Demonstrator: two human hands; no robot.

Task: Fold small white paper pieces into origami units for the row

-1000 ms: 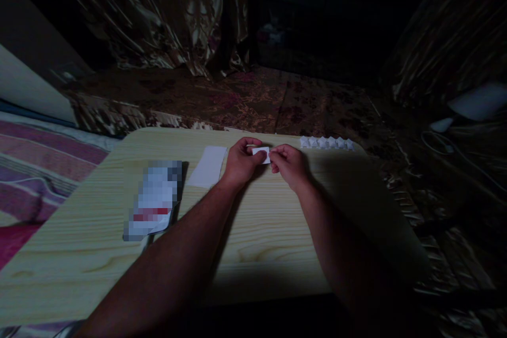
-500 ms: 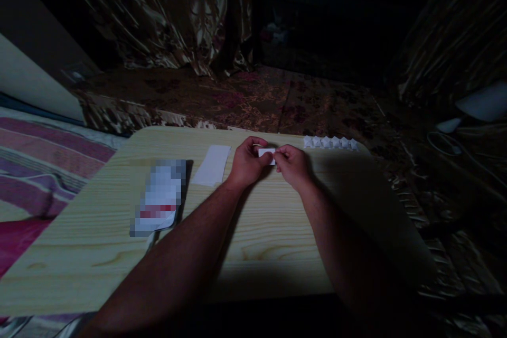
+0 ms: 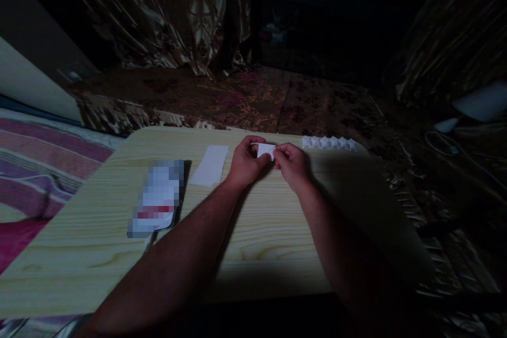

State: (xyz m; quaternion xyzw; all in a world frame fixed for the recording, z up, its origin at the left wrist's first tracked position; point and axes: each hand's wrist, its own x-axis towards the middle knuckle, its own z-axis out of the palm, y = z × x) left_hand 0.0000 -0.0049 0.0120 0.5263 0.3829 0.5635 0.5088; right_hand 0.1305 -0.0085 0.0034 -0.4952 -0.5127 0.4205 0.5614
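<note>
A small folded piece of white paper (image 3: 265,150) is held between my two hands, above the far middle of the wooden table (image 3: 273,232). My left hand (image 3: 248,161) grips its left side, thumb on the near edge. On its right side, the fingertips of my right hand (image 3: 290,162) pinch a corner. A fold line crosses the paper's upper right. To the left of my left hand lie flat white paper strips (image 3: 210,164). Several small folded white paper stars (image 3: 328,142) sit in a row at the table's far right edge.
A phone-like device (image 3: 158,195) with a pixelated screen and a cable lies on the table's left part. Beyond the left edge is a striped bedspread (image 3: 35,153). A pale lamp (image 3: 481,103) stands at far right, and patterned curtains (image 3: 190,16) hang behind.
More of the white paper's face now shows between my hands, and its outline has gone from a narrow rectangle to a taller shape with a slanted fold. Both hands stay nearly in place.
</note>
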